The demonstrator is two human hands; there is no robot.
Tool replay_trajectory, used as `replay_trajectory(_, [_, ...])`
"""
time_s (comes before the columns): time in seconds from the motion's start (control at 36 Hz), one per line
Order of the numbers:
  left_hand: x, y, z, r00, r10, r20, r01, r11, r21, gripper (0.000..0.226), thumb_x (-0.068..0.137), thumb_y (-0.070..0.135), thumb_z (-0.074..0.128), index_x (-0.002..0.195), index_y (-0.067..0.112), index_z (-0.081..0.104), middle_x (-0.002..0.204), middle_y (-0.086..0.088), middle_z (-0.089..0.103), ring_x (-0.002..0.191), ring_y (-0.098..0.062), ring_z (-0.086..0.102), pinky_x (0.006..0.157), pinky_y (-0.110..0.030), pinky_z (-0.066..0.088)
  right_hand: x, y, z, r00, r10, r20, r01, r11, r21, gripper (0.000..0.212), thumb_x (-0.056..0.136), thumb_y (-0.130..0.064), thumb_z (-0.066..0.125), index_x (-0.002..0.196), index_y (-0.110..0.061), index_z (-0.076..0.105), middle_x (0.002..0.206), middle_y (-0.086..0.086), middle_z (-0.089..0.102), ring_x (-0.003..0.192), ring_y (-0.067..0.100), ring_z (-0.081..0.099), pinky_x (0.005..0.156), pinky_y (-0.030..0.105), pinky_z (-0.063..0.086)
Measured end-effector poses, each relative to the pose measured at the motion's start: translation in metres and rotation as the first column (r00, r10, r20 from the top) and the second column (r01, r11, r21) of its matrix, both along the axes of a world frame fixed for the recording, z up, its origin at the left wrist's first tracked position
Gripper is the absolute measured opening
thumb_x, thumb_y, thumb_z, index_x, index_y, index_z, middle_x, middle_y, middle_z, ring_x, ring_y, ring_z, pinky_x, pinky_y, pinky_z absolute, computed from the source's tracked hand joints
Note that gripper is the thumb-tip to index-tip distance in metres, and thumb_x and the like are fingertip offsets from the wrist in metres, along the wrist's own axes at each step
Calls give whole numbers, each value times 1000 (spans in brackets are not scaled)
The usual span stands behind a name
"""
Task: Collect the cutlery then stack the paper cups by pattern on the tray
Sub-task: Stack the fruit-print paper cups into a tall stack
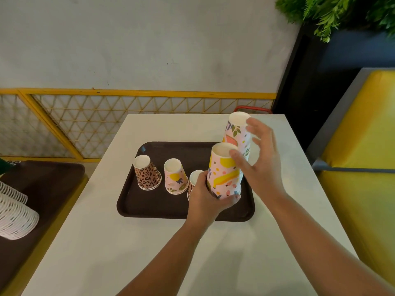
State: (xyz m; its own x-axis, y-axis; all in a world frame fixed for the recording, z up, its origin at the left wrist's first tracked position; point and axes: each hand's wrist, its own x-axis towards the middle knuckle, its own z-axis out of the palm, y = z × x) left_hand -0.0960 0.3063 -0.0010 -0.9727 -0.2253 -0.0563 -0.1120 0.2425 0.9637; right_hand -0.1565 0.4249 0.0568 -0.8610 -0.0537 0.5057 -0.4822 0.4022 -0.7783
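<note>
At frame centre the left hand (205, 197) grips a fruit-patterned cup stack (224, 174) over the tray (154, 201), steadying it; the right hand (256, 159), fingers open, hovers beside a taller matching stack (237, 133), apparently to merge them.

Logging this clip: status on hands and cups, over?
Left hand grips fruit-pattern cup over tray. Right hand open, beside tall stack. Small cup partly hidden behind left hand.

A white table (106, 242) stands before a pale grey wall (139, 39) with yellow lattice railing (128, 116); yellow bench (363, 146) right, green plant (342, 11) above.
</note>
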Motion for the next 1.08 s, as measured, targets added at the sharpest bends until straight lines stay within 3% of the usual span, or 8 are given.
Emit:
replay_trajectory(0.22, [-19, 3, 40, 976, -39, -215, 23, 997, -79, 73, 60, 15, 89, 119, 20, 48, 95, 27, 56, 86, 14, 58, 68, 0, 43, 10, 0, -2, 985, 118, 129, -130, 988, 89, 74, 68, -37, 76, 130, -17, 41, 111, -20, 48, 98, -5, 50, 75, 0, 41])
replay_trajectory(0.39, [-36, -2, 71, 907, -143, -397, 145, 989, -25, 88, 64, 36, 77, 138, 14, 35, 134, 2, 52, 122, -10, 53, 99, -29, 49, -8, 0, 35, 996, 76, 48, -72, 994, -86, 54, 71, -28, 78, 113, -27, 44, 98, -27, 54, 88, -17, 55, 69, 4, 46])
replay_trajectory(0.47, [-44, -5, 87, 897, -78, -435, 132, 987, 95, 70, 77, 36, 64, 138, 23, 32, 138, 13, 42, 132, -5, 40, 103, -20, 42, -20, 0, 57, 1000, 25, 16, -22, 985, -171, 53, 70, -38, 76, 110, -30, 43, 104, -16, 61, 95, -3, 61, 75, 15, 50])
replay_trajectory(0.53, [-52, -6, 94, 914, 16, -405, 67, 979, 190, 62, 88, 37, 53, 143, 24, 29, 141, 14, 38, 133, -2, 35, 98, -11, 37, -31, -2, 64, 1000, -9, -7, 8, 984, -179, 54, 70, -42, 75, 112, -25, 45, 108, -7, 61, 100, 5, 61, 78, 16, 51])
replay_trajectory(0.61, [-67, -3, 97, 946, 73, -315, 1, 974, 228, 54, 99, 39, 38, 149, 25, 22, 153, 9, 29, 140, -7, 28, 110, -26, 28, -50, -6, 62, 998, -67, -15, 64, 989, -136, 56, 72, -38, 76, 116, -18, 47, 109, -6, 59, 100, 7, 58, 78, 12, 48])
replay_trajectory(0.72, [-83, 5, 89, 981, 34, -191, -1, 985, 170, 58, 99, 48, 29, 151, 26, 16, 158, 7, 20, 143, -9, 22, 102, -20, 20, -70, -10, 37, 993, -104, 57, 110, 987, -119, 60, 70, -39, 77, 117, -15, 47, 112, -2, 60, 102, 11, 59, 78, 22, 51])
replay_trajectory(0.92, [-94, 15, 62, 997, -19, -77, 32, 986, 163, 84, 80, 72, 29, 147, 22, 25, 150, -5, 36, 136, -18, 39, 113, -38, 34, -75, -13, -8, 983, -131, 131, 141, 988, -66, 66, 71, -36, 77, 125, -16, 43, 111, -9, 53, 97, 3, 51, 66, 2, 41])
replay_trajectory(1.08, [-98, 22, 50, 999, -52, -9, 53, 984, 168, 65, 94, 60, 24, 148, 25, 23, 151, -3, 36, 137, -20, 37, 114, -43, 31, -76, -15, -39, 970, -111, 215, 124, 991, -48, 68, 73, -30, 76, 129, -18, 39, 117, -8, 51, 99, 2, 49, 66, 0, 38])
